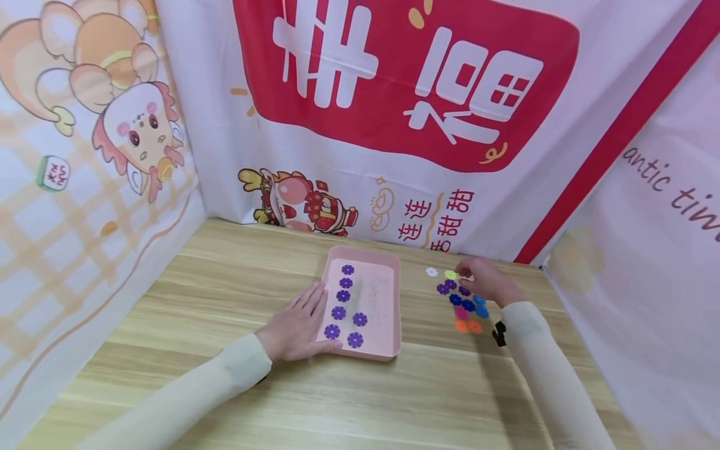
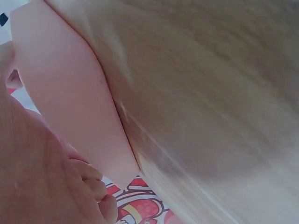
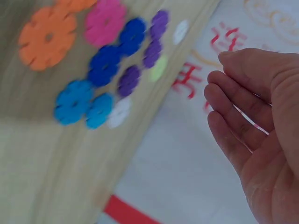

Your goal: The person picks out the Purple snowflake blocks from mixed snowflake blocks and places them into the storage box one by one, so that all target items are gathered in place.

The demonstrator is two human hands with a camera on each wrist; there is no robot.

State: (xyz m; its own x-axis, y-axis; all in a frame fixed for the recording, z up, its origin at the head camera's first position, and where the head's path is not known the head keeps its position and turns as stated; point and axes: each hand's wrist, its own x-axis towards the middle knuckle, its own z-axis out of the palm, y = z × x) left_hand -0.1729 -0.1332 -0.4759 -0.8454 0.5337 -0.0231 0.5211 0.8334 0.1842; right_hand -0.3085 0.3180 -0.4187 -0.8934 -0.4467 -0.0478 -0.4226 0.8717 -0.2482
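Purple flower-shaped plastic discs (image 1: pixel 355 339) lie in a pink tray (image 1: pixel 378 281), mostly along its left side. My left hand (image 1: pixel 295 325) rests on the tray's left rim, fingers fairly straight, the thumb over the near left corner. Over on the right, my right hand (image 1: pixel 486 279) hovers at the far side of a group of loose discs, close to a yellow-green disc (image 1: pixel 450 274). In the right wrist view its fingers are loosely bent, the thumb stands near the index finger, and no disc shows between them. Purple discs (image 3: pixel 129 80) lie nearby.
White (image 1: pixel 431 272), dark blue (image 1: pixel 455 300), light blue (image 1: pixel 481 310), pink (image 1: pixel 461 312) and orange discs (image 1: pixel 475 327) lie on the wooden table (image 1: pixel 433 387). Something black (image 1: pixel 499 334) sits by the right forearm. Printed cloth (image 1: pixel 214 112) hangs behind and at both sides.
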